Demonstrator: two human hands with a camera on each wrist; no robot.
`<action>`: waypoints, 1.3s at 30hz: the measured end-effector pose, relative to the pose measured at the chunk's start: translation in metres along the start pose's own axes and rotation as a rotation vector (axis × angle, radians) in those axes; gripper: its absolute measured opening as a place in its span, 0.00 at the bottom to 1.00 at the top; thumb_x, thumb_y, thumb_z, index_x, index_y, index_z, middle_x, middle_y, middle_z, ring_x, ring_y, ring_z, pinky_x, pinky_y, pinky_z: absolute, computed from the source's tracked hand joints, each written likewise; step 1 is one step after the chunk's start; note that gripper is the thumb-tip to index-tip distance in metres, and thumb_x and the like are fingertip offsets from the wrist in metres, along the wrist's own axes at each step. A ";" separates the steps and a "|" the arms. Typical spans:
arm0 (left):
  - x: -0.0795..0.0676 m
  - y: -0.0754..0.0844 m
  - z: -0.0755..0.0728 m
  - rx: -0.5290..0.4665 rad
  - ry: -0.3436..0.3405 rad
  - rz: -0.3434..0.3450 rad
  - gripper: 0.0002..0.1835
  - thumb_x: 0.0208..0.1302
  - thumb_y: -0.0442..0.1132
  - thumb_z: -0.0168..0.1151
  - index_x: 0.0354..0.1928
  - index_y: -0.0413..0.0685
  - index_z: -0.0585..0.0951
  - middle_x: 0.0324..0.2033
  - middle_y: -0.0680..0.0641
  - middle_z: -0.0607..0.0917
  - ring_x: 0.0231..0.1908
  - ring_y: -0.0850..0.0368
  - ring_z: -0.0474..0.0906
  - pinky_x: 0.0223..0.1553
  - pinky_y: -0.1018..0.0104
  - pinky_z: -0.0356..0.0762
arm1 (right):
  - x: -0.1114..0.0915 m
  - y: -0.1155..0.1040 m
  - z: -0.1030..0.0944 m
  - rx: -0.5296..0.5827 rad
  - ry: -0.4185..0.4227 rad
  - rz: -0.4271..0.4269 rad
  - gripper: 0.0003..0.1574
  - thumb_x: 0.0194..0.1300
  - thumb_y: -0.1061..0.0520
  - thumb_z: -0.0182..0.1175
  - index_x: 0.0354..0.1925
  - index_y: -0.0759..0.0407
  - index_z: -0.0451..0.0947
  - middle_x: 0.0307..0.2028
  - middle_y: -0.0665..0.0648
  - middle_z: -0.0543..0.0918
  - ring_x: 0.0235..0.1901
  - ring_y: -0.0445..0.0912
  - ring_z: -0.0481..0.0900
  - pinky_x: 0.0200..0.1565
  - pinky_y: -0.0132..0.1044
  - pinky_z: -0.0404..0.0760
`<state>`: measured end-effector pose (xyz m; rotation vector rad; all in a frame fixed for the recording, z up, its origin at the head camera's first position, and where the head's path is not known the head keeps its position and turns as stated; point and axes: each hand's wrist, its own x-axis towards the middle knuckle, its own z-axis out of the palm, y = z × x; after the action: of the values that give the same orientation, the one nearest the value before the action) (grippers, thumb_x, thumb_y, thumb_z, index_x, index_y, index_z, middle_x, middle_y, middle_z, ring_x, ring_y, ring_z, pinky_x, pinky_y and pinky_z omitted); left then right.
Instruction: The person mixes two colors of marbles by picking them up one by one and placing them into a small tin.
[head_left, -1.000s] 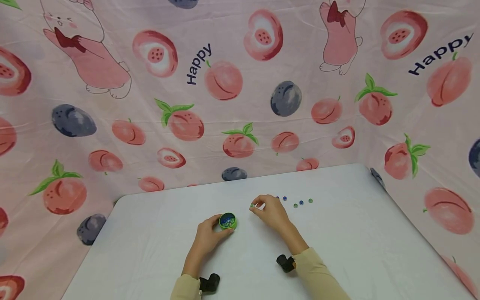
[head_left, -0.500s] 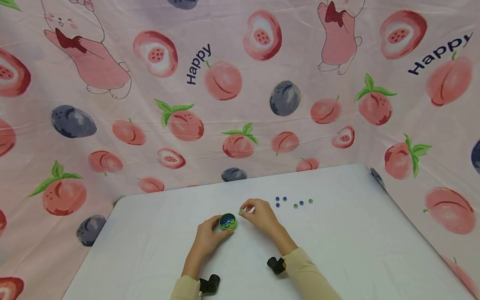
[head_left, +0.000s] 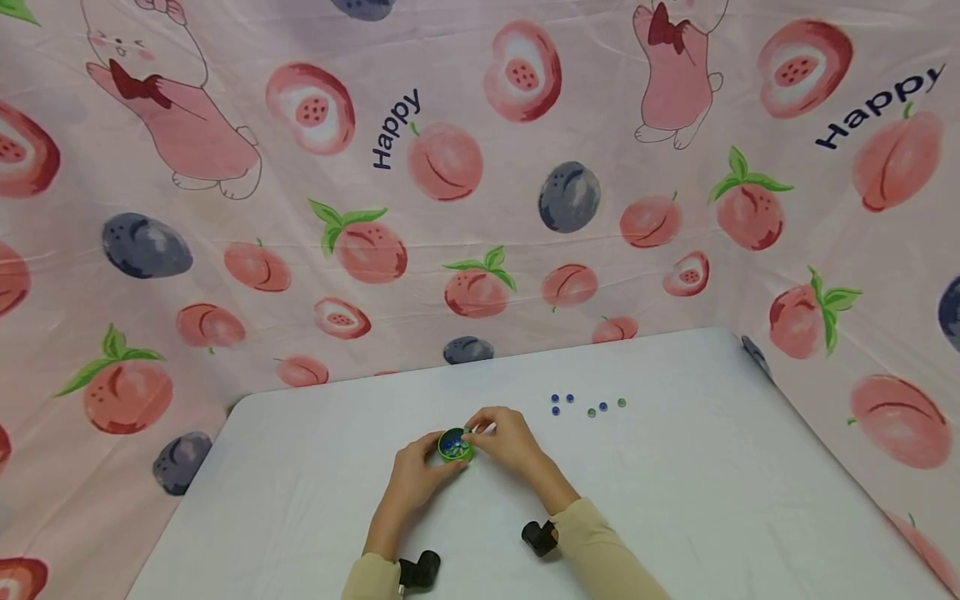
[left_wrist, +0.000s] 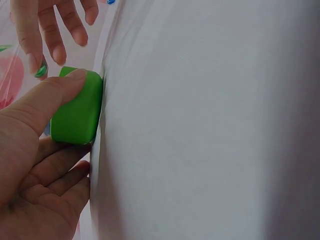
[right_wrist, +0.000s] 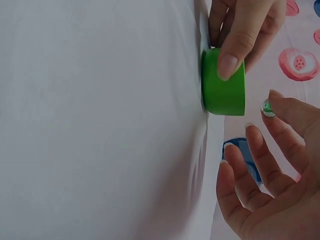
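Note:
A small green cup stands on the white table, with several blue and green glass beads in it. My left hand grips the cup from the left, thumb on its near side; the left wrist view shows that thumb against the green wall. At the cup's right rim is my right hand, thumb and forefinger pinching a green glass bead. In the right wrist view this bead is just above the cup's mouth, and the other fingers are spread.
Back right of the cup, several blue and green beads lie on the white table, among them a blue bead and a green bead. A pink fruit-print cloth hangs behind the table and along its sides.
My right hand has moved left from beside the loose beads to the cup's rim, carrying the green bead. The left hand and the cup have stayed in place.

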<state>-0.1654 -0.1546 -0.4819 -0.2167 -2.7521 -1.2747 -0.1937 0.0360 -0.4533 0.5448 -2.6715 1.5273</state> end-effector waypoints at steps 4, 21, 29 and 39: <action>-0.001 0.000 0.000 0.003 0.005 0.003 0.30 0.55 0.45 0.78 0.58 0.40 0.81 0.54 0.39 0.85 0.61 0.40 0.77 0.63 0.42 0.71 | 0.000 0.001 0.006 0.008 -0.008 0.001 0.07 0.63 0.57 0.70 0.38 0.58 0.86 0.32 0.51 0.81 0.27 0.39 0.73 0.30 0.30 0.73; -0.003 0.002 0.001 0.002 0.002 -0.002 0.30 0.55 0.44 0.77 0.58 0.39 0.81 0.54 0.39 0.85 0.61 0.39 0.76 0.64 0.41 0.71 | -0.006 0.001 0.008 0.006 -0.011 0.006 0.11 0.63 0.57 0.70 0.44 0.59 0.85 0.34 0.53 0.81 0.24 0.39 0.72 0.26 0.29 0.71; -0.002 0.002 0.001 0.006 0.002 -0.002 0.30 0.55 0.43 0.77 0.58 0.39 0.81 0.55 0.38 0.85 0.61 0.39 0.76 0.64 0.41 0.71 | -0.009 0.001 0.002 -0.013 0.003 0.014 0.12 0.62 0.56 0.70 0.44 0.58 0.85 0.34 0.53 0.82 0.27 0.39 0.73 0.29 0.30 0.73; -0.001 0.005 0.001 0.017 -0.003 -0.023 0.30 0.56 0.43 0.77 0.59 0.37 0.80 0.56 0.37 0.84 0.62 0.38 0.75 0.64 0.40 0.70 | -0.012 0.006 -0.009 -0.069 0.026 0.019 0.11 0.63 0.55 0.70 0.44 0.57 0.86 0.34 0.53 0.83 0.27 0.39 0.74 0.30 0.31 0.74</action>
<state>-0.1632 -0.1509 -0.4790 -0.1859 -2.7750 -1.2570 -0.1859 0.0498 -0.4554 0.4943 -2.7060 1.4307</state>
